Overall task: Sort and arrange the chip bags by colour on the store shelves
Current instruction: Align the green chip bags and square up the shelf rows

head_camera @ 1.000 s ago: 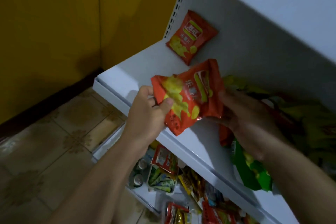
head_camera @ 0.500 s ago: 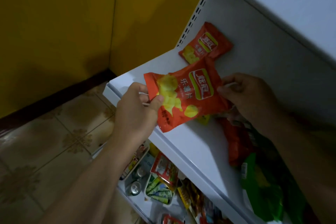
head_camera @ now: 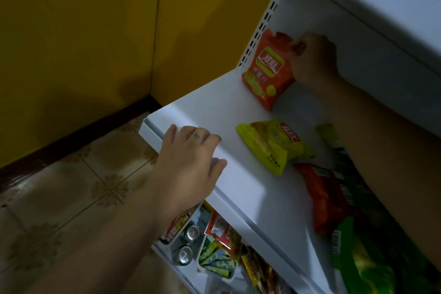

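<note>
Near: left grip (head_camera: 188,162) released, open and empty on shelf (head_camera: 250,198) edge | mid: yellow bag (head_camera: 272,145) lying unsorted | far: right grip (head_camera: 312,59) pinching orange bag (head_camera: 267,71), now stood in back corner; placement seemingly near done.

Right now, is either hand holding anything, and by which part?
The right hand pinches the orange chip bag by its top right corner; the left hand holds nothing.
</note>
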The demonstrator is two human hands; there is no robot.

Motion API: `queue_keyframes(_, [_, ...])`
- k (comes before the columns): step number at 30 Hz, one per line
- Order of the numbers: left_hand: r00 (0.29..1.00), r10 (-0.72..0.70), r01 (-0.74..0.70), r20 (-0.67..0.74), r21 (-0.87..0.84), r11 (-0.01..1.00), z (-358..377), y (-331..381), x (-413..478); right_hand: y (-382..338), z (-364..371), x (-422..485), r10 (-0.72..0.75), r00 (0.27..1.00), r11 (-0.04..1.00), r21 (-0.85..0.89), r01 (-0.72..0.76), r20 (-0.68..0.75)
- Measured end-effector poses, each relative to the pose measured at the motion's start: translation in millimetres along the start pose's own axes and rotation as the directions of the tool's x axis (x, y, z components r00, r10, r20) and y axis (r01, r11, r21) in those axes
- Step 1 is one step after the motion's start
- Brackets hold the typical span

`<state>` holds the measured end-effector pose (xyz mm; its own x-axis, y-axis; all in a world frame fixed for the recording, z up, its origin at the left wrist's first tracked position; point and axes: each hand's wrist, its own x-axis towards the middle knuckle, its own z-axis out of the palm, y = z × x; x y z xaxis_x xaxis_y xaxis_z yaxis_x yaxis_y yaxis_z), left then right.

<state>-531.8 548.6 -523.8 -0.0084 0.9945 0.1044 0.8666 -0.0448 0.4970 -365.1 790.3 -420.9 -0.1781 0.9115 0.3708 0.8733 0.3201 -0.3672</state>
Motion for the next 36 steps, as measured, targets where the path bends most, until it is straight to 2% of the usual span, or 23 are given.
queue_keyframes(3, [1.0,0.009,-0.009,-0.001,0.042,0.999,9,-5,-2,2,9,-3,0.057,0.998,0.997,-0.056,-0.056,0.015])
queue_keyframes(7, [1.0,0.013,-0.012,-0.022,0.074,0.997,14,-4,-1,-7,14,-17,0.045,0.997,0.997,-0.053,-0.048,-0.06])
queue_keyframes(10, [1.0,-0.001,0.002,-0.01,0.095,0.995,12,0,2,-11,15,-23,0.026,0.998,0.992,-0.125,-0.033,-0.056])
queue_keyframes(14, [0.999,-0.038,0.037,0.006,0.186,0.982,11,8,8,-13,7,-33,0.002,1.0,0.963,-0.271,-0.001,0.003])
queue_keyframes(20, [0.993,-0.112,0.106,0.022,0.181,0.978,9,17,10,-8,-26,-69,0.021,0.997,0.972,-0.236,-0.003,0.073])
queue_keyframes(23, [0.989,-0.143,0.131,0.048,0.193,0.972,10,25,7,9,-50,-103,0.015,0.985,0.966,-0.258,0.03,0.174])
queue_keyframes(26, [0.987,-0.151,0.135,0.054,0.231,0.964,13,30,3,30,-72,-148,0.051,0.945,0.958,-0.283,0.045,0.322])
queue_keyframes(28, [0.986,-0.162,0.148,0.042,0.233,0.961,14,33,2,42,-84,-176,0.122,0.921,0.963,-0.27,-0.019,0.369])
queue_keyframes(32, [0.973,-0.206,0.176,0.102,0.248,0.953,20,48,-6,54,-94,-208,0.275,0.862,0.877,-0.478,-0.044,0.426])
queue_keyframes(36, [0.985,-0.154,0.152,0.073,0.033,0.988,26,79,-22,58,-78,-221,0.354,0.825,0.82,-0.57,-0.047,0.441])
